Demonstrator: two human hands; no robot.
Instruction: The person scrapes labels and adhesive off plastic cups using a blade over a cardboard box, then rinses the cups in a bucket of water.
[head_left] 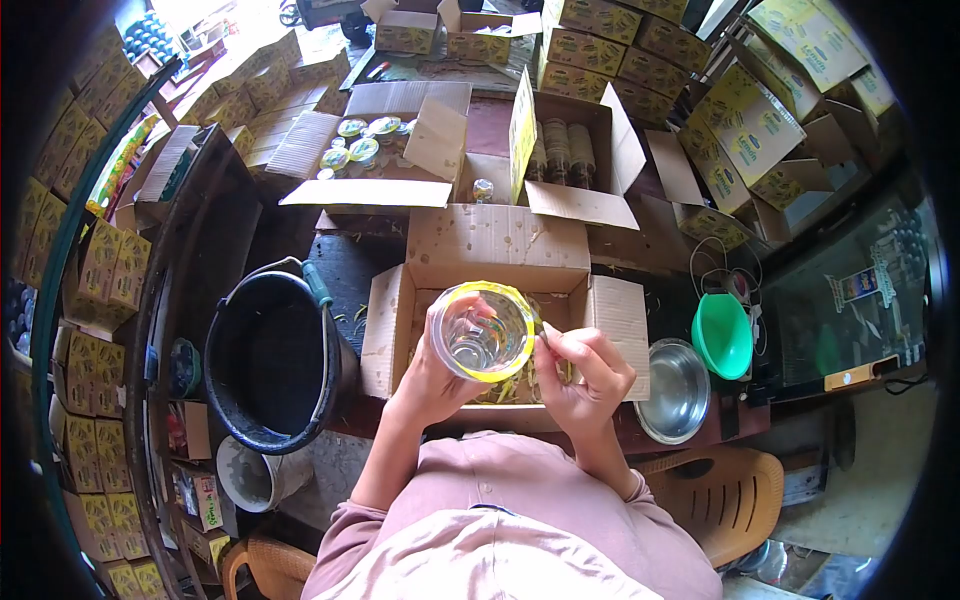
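Observation:
My left hand (430, 378) is wrapped around a clear plastic cup (470, 345), tilted so that its mouth faces me. A yellow band (527, 352) runs around the cup's rim. At the right side of that rim my right hand (590, 385) is closed in a pinch. Between its thumb and finger is something small and dark that I cannot make out. Both hands are over an open cardboard box (500, 240), with thin yellow strips (515, 390) lying inside it.
A black bucket (270, 360) stands at the left. On the right are a steel bowl (672, 390) and a green bowl (722, 335). Behind, one open carton holds lidded cups (363, 150), another stacked cups (568, 150). Yellow cartons (590, 45) are piled around.

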